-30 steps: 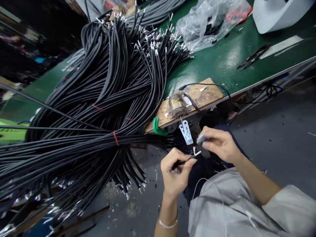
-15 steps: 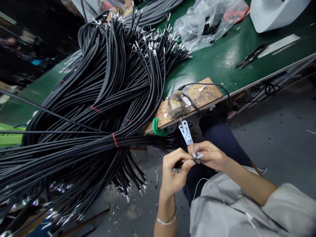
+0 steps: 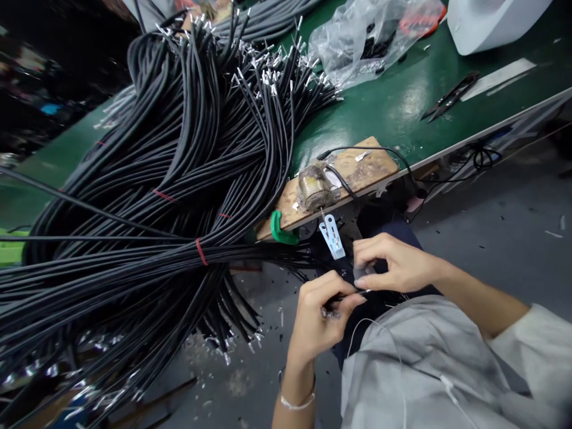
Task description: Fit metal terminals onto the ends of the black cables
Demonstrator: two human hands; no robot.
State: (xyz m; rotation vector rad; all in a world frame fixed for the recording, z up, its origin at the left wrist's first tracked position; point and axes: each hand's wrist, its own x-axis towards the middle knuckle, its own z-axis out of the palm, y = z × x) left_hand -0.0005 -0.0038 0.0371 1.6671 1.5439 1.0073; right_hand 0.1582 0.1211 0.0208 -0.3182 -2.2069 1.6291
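My left hand [image 3: 318, 311] is closed around black cables, with silvery stripped ends showing in its curled fingers. One cable end [image 3: 364, 292] sticks out past its thumb and forefinger, toward the other hand. My right hand [image 3: 395, 262] is just above and right of it, fingers curled toward the thumb. Something grey and blurred lies at its fingertips, too smeared to name. Beyond the hands, a light-blue clothespin [image 3: 332, 237] is on the shaft of a small tape-wrapped motor [image 3: 314, 187]. The motor rests on a wooden board [image 3: 375, 159].
A large pile of black cables [image 3: 179, 149], tied with red bands, covers the left of the green table [image 3: 384, 116]. A green clamp [image 3: 282, 229] grips the board's edge. Thread snips [image 3: 450, 97], a clear plastic bag [image 3: 344, 42] and a white container [image 3: 491, 27] are farther back.
My right hand has moved right and up, away from the left hand and the clothespin. The left hand still holds the cables. The whole view has shifted slightly.
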